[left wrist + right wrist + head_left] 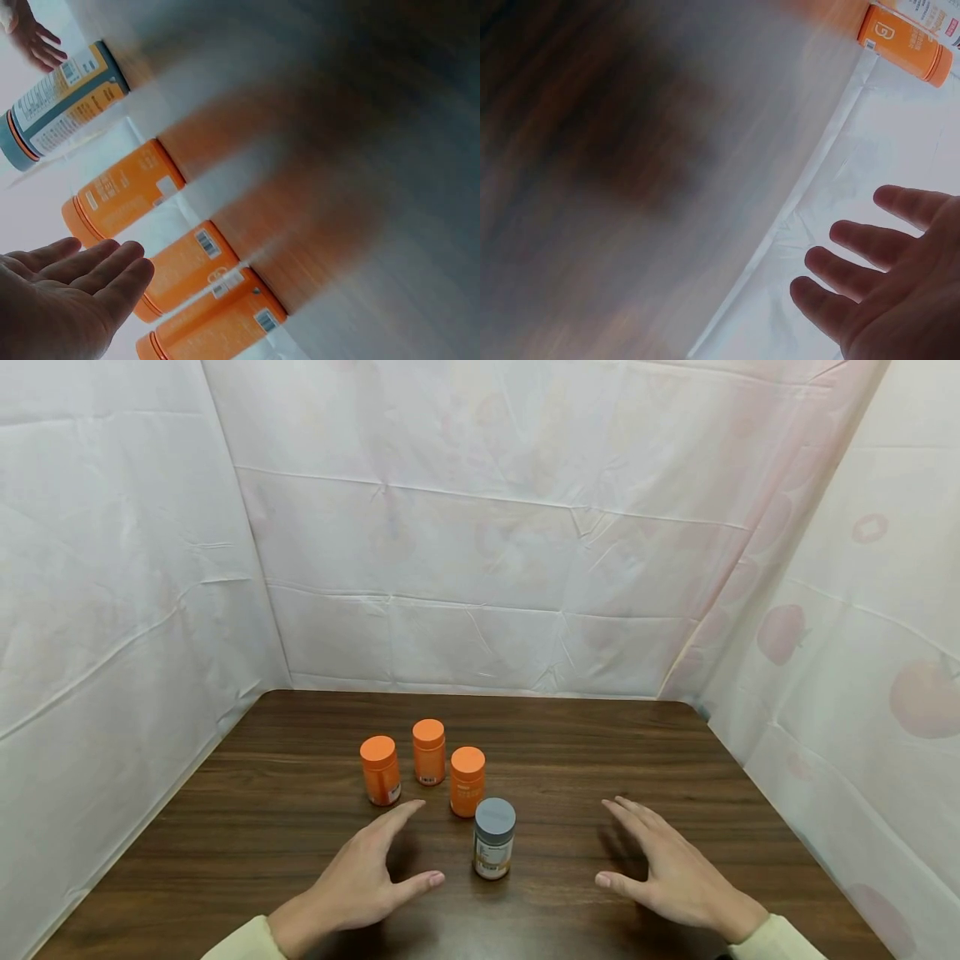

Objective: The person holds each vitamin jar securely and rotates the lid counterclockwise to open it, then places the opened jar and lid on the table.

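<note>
Three orange bottles with orange lids stand upright on the table: a left one (380, 772), a back one (429, 753) and a front one (467, 783). Nearer to me is a bottle with a grey lid (494, 840) and a printed label. My left hand (365, 868) is held left of the grey-lidded bottle, thumb and fingers apart, holding nothing. To the right of that bottle, with a wider gap, my right hand (670, 870) has its fingers spread and also holds nothing. In the left wrist view, the left fingers (112, 274) overlap the orange bottles.
All the bottles stand on a dark wood-grain table (600, 752). Pale cloth hangs behind it (480, 568) and along both sides, with faint fruit prints on the right cloth (862, 652). Light sleeves cover both forearms.
</note>
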The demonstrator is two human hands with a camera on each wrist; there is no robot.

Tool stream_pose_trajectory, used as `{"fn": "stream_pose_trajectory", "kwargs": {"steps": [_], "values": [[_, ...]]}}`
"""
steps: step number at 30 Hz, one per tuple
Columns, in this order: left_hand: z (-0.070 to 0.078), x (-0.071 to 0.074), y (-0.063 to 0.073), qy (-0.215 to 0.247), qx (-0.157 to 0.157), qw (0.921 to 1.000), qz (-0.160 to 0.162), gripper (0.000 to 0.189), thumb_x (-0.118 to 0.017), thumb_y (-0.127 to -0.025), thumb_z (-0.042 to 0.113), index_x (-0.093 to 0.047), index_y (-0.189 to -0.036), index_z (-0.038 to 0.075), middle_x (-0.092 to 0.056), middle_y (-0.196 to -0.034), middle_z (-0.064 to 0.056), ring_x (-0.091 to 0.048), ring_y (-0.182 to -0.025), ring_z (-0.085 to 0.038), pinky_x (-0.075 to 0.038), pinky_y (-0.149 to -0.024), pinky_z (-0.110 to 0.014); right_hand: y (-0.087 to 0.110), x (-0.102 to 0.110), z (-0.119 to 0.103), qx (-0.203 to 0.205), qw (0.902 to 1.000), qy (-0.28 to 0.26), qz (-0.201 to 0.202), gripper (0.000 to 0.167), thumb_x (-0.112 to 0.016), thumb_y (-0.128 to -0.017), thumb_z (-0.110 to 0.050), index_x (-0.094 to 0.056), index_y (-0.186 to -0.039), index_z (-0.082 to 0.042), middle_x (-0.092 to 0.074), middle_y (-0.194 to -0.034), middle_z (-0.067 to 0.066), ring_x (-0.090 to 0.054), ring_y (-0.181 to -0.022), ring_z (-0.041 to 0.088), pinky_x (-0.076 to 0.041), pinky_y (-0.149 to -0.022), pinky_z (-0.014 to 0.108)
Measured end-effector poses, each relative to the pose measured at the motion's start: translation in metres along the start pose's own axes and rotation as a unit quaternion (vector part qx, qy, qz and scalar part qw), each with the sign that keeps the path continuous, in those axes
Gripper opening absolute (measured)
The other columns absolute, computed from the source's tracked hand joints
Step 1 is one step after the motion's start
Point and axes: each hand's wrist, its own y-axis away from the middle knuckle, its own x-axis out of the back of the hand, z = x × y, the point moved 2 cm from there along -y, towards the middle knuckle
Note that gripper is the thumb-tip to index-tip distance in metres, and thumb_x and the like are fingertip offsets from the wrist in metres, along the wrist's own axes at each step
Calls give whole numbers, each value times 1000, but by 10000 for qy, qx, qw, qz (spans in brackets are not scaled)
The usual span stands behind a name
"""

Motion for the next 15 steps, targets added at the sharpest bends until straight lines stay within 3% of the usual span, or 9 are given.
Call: {"fn": "stream_pose_trajectory", "kwargs": {"steps": [5, 15], "values": [[4, -4, -2, 169, 66, 9998, -5, 92, -73, -79, 73, -46, -153, 25, -49, -152, 8, -51, -136, -24, -43, -106, -55, 1, -2, -3, 64, 9999, -43, 67, 90, -72, -87, -63, -33, -161, -31, -37, -161, 6, -42, -142, 37, -45, -96, 67], [12, -10, -8, 513, 28, 9987, -9, 86, -81, -80, 62, -49, -151, 25, -50, -152, 7, -50, -136, -25, -41, -108, -56, 1, -6, -10, 161, 9995, -216, 174, 88, -75, -87, -60, -35, -159, -32, -39, -160, 6, -44, -141, 37, -46, -95, 66]]}}
